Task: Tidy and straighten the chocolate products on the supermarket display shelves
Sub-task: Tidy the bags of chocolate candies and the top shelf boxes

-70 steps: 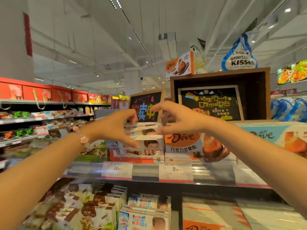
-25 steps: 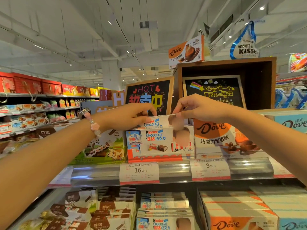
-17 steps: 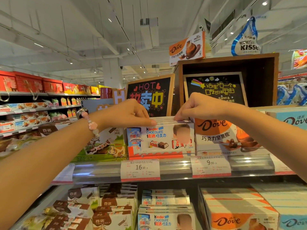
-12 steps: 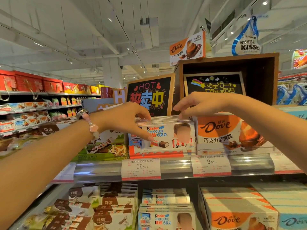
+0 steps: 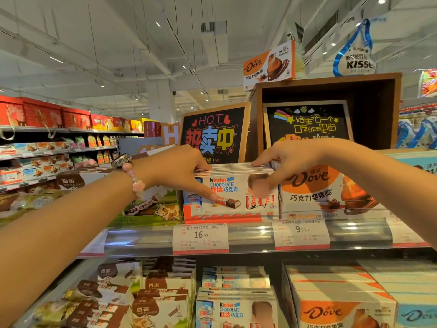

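Observation:
A row of white Kinder chocolate boxes (image 5: 224, 185) stands upright in a red tray on the top shelf, front face toward me. My left hand (image 5: 179, 169) grips the row's left end, fingers lying on the top edges and thumb pressed against the front face. My right hand (image 5: 290, 162) grips the right end the same way, thumb on the front box. An orange and white Dove carton (image 5: 319, 192) stands against the row's right side.
A green cow-print carton (image 5: 153, 209) sits to the left of the Kinder row. The shelf rail (image 5: 250, 235) carries price tags. Behind stand a HOT sign (image 5: 215, 133) and a wooden crate (image 5: 331, 91). Below are more Kinder boxes (image 5: 236, 308) and Dove cartons (image 5: 335, 311).
A Kinder box held tilted above the row one second ago now stands in line with the others. Both thumbs have come down onto the front face.

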The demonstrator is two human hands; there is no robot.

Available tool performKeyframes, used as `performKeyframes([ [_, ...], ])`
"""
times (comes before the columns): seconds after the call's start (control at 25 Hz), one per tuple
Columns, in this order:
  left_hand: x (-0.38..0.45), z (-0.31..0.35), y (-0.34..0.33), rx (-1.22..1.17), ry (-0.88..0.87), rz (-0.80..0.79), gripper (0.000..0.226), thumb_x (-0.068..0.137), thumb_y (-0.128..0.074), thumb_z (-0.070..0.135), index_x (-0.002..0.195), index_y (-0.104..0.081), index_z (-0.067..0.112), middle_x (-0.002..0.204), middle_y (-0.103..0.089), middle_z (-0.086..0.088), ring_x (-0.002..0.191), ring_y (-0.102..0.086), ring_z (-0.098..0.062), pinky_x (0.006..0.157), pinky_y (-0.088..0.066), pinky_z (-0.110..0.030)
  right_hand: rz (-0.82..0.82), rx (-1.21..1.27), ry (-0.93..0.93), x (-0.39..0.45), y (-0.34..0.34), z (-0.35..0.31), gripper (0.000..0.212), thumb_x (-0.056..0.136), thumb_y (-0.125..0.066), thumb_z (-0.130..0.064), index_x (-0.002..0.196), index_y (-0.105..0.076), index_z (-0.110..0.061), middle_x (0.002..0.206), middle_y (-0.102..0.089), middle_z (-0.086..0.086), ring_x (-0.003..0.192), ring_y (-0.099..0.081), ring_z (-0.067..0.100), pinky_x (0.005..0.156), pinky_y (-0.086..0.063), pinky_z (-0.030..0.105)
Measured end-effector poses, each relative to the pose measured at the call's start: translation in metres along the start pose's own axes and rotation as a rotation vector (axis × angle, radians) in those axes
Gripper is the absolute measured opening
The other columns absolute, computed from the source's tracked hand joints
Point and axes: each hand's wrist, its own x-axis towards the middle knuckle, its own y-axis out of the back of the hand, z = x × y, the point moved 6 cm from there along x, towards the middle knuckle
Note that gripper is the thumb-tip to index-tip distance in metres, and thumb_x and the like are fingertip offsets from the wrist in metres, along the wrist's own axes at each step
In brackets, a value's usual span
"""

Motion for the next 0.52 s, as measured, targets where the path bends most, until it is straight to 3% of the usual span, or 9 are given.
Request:
performKeyframes([
  [0.16,0.0001,-0.0008,0.0017,-0.056,0.001,0.022,0.080,0.056,-0.054,0.077,0.108,-0.067,0.018,0.094,-0.072,0.002,0.080,-0.065,-0.016,0.071,-0.053,-0.037,0.001,0.044,-0.033,0.0006,-0.0016,0.0002,0.076,0.067,-0.058,-0.070,0.133,-0.047,-0.035,0.133,-0.052,-0.007,0.121,-0.049,0.015,0.102,-0.041,0.036],
  [0.24,-0.0005,-0.0009,0.0043,-0.215,0.014,0.057,0.066,0.058,-0.061,0.069,0.112,-0.065,0.031,0.099,-0.066,0.023,0.087,-0.061,0.001,0.072,-0.051,-0.021,0.029,0.068,-0.038,-0.0008,-0.0015,0.0019,0.075,0.073,-0.060,-0.064,0.139,-0.037,-0.037,0.142,-0.042,-0.009,0.128,-0.039,0.011,0.107,-0.032,0.033],
  [0.32,-0.0009,-0.0007,0.0066,-0.342,0.008,0.081,0.046,0.060,-0.065,0.062,0.103,-0.063,0.045,0.096,-0.062,0.033,0.093,-0.058,0.010,0.074,-0.045,-0.007,0.044,0.080,0.009,-0.0010,-0.0022,0.0004,0.058,0.083,-0.059,-0.047,0.137,-0.042,-0.034,0.141,-0.044,-0.009,0.125,-0.038,0.008,0.100,-0.028,0.024],
  [0.4,-0.0021,-0.0013,0.0076,-0.395,0.022,0.090,0.037,0.061,-0.065,0.060,0.096,-0.063,0.049,0.094,-0.063,0.033,0.094,-0.057,0.014,0.075,-0.042,0.000,0.056,0.051,0.028,-0.0001,-0.0014,-0.0009,0.049,0.088,-0.057,-0.038,0.135,-0.047,-0.029,0.139,-0.047,-0.008,0.124,-0.041,0.009,0.096,-0.028,0.021],
  [0.52,-0.0012,-0.0017,0.0070,-0.399,0.020,0.096,0.051,0.062,-0.063,0.060,0.107,-0.066,0.036,0.105,-0.066,0.019,0.097,-0.058,0.009,0.082,-0.043,-0.004,0.062,0.046,0.055,0.0015,-0.0001,-0.0024,0.049,0.085,-0.060,-0.043,0.131,-0.054,-0.027,0.132,-0.054,-0.010,0.118,-0.049,0.009,0.097,-0.036,0.022],
])
